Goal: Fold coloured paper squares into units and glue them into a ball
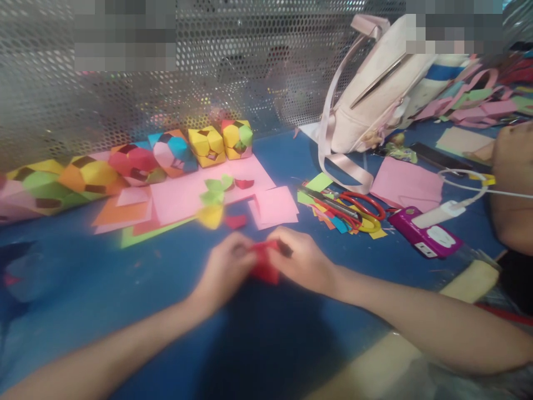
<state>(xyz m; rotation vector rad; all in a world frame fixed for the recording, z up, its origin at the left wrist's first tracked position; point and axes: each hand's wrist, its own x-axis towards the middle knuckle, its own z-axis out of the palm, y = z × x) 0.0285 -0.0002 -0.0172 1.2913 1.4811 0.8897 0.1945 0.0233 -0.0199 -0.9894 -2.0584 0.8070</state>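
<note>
Over the blue table (166,311), a piece of red paper (265,268) is pinched between both hands. My left hand (231,264) grips its left side and my right hand (302,258) its right; motion blurs the fingers, and the paper's exact folds cannot be made out. Just beyond the hands are a small red folded piece (236,221), a yellow folded piece (210,216) and light green folded pieces (213,193). Another small red piece (244,183) rests on the large pink paper (179,197). Pink square sheets (277,205) lie behind my right hand.
Several folded paper balls (175,153) line the perforated metal panel (258,72). Red- and yellow-handled scissors (368,214) lie on paper scraps at right. Nearby are a purple device (425,233) with a white cable, a pale backpack (370,89) and another person's arm (514,186).
</note>
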